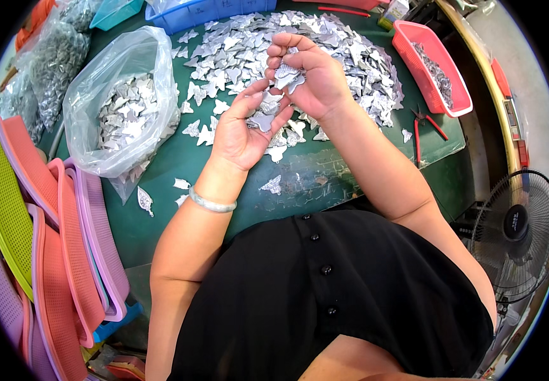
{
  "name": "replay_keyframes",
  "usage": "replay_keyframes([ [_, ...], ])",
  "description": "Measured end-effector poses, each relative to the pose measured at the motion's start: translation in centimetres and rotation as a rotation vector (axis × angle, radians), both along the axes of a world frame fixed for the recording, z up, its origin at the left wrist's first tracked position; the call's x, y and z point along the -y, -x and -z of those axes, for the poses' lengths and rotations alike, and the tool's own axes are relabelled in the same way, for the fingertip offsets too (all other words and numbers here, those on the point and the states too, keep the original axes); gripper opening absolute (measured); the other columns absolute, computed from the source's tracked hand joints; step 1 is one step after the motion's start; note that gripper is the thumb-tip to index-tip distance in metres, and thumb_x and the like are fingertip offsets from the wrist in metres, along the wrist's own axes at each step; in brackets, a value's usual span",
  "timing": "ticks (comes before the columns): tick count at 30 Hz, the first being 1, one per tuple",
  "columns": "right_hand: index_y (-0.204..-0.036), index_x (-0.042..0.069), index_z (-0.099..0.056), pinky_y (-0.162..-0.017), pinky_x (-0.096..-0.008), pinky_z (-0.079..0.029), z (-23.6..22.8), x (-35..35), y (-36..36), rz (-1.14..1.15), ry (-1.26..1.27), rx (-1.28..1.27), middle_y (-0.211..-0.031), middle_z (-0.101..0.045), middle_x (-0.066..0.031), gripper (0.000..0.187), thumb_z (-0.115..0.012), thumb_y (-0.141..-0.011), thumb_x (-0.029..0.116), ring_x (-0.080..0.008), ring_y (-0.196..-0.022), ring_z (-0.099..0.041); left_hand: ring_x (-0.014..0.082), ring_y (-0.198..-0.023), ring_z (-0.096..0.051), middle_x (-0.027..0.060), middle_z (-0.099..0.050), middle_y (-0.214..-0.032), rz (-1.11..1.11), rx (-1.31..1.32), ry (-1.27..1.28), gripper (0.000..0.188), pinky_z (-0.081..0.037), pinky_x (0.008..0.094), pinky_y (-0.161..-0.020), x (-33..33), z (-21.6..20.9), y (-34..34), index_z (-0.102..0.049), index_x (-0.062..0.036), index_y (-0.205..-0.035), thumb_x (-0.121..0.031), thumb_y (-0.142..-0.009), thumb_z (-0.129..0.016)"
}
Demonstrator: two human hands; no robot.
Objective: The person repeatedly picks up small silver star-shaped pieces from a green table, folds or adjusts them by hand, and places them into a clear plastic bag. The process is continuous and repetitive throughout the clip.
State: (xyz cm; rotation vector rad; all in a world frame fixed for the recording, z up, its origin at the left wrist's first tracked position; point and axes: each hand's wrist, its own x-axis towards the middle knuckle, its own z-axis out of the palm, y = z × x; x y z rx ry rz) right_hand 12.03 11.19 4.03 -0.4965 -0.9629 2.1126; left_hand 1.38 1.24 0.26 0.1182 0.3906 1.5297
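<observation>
My left hand (239, 135) is cupped, palm up, around a few silver metal butterfly-shaped pieces (262, 120). Just above and to its right, my right hand (320, 81) pinches more of these butterfly pieces (288, 76) between thumb and fingers. The two hands nearly meet at their fingertips. Behind them spreads a large heap of the same flat butterfly pieces (363, 70) on the green tabletop (214, 197). An open clear plastic bag (81, 136), partly filled with similar silver pieces, stands left of my left hand.
Red-handled pliers (418, 136) lie right of the heap, near a pink basket (463, 105) of small metal parts. Stacked plastic baskets (55, 273) crowd the left side. A blue bin (211, 14) stands at the back. A black fan (514, 222) is at right.
</observation>
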Motion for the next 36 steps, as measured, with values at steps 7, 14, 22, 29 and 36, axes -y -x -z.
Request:
replay_keyframes([
  [7,-0.102,0.007,-0.053,-0.061,-0.0332,-0.045,-0.4,0.8,0.0,-0.034,-0.087,0.069,-0.092,-0.054,-0.0045,0.031,-0.045,-0.074,-0.005,-0.0150,-0.080,-0.051,0.0211,-0.097,-0.052,0.0082,-0.051,-0.102,-0.030,-0.051,0.029,0.025,-0.050,0.0358,-0.080,0.1,0.0,-0.3,-0.051,-0.0040,-0.104,-0.011,-0.082,-0.058],
  [14,-0.101,0.005,-0.054,-0.064,-0.0316,-0.045,-0.2,1.1,-0.1,-0.062,-0.168,0.040,-0.092,-0.055,-0.0042,0.027,-0.048,-0.077,-0.004,-0.0143,-0.081,-0.051,0.0215,-0.081,-0.058,0.0111,-0.053,-0.095,0.010,-0.048,0.033,0.027,-0.053,0.0294,-0.069,0.2,0.2,0.2,-0.050,-0.0038,-0.104,-0.012,-0.080,-0.060],
  [22,-0.099,0.002,-0.056,-0.071,-0.0282,-0.044,0.6,0.7,0.2,-0.049,-0.080,-0.040,-0.088,-0.057,-0.0065,0.019,-0.049,-0.082,0.001,-0.0146,-0.078,-0.050,0.0228,-0.081,-0.058,0.0113,-0.052,-0.096,-0.051,-0.149,0.088,0.030,-0.053,0.0293,-0.068,0.1,0.2,0.0,-0.046,-0.0013,-0.105,0.000,-0.077,-0.058],
  [29,-0.101,-0.001,-0.052,-0.073,-0.0317,-0.045,1.1,0.2,0.2,-0.062,-0.035,-0.150,-0.090,-0.054,-0.0099,0.019,-0.046,-0.083,0.001,-0.0180,-0.079,-0.050,0.0241,-0.083,-0.057,0.0116,-0.051,-0.095,-0.081,-0.169,0.089,0.032,-0.053,0.0313,-0.071,0.1,0.2,-0.1,-0.043,-0.0010,-0.106,0.001,-0.077,-0.057],
  [36,-0.098,-0.003,-0.054,-0.068,-0.0297,-0.045,0.7,0.2,0.4,-0.034,0.007,-0.196,-0.086,-0.057,-0.0112,0.018,-0.046,-0.081,-0.002,-0.0184,-0.074,-0.051,0.0232,-0.088,-0.054,0.0117,-0.051,-0.096,-0.113,-0.173,0.102,0.032,-0.051,0.0354,-0.078,0.2,-0.1,-0.4,-0.043,-0.0018,-0.107,0.002,-0.077,-0.054],
])
